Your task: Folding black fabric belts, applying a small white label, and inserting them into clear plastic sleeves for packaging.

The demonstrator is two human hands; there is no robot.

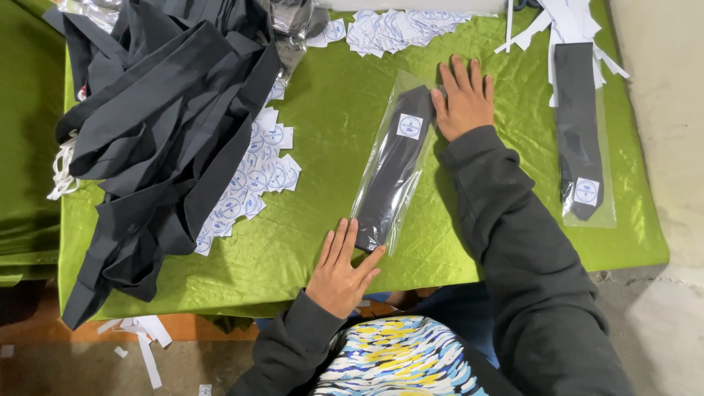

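We press our left hand [342, 270] flat, fingers spread, on the green cloth [323, 110], its fingertips touching the near tip of the bagged dark tie [396, 165]. The tie lies slanted between our hands. Farther off, our right hand [463, 95] rests flat and open beside its far end, thumb touching the bag.

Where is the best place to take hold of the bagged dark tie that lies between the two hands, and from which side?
Probably the near, narrow end of the bagged tie, where the left hand touches it. Come from the near table edge: the bag lies flat, its slack clear edge gives something to pinch.
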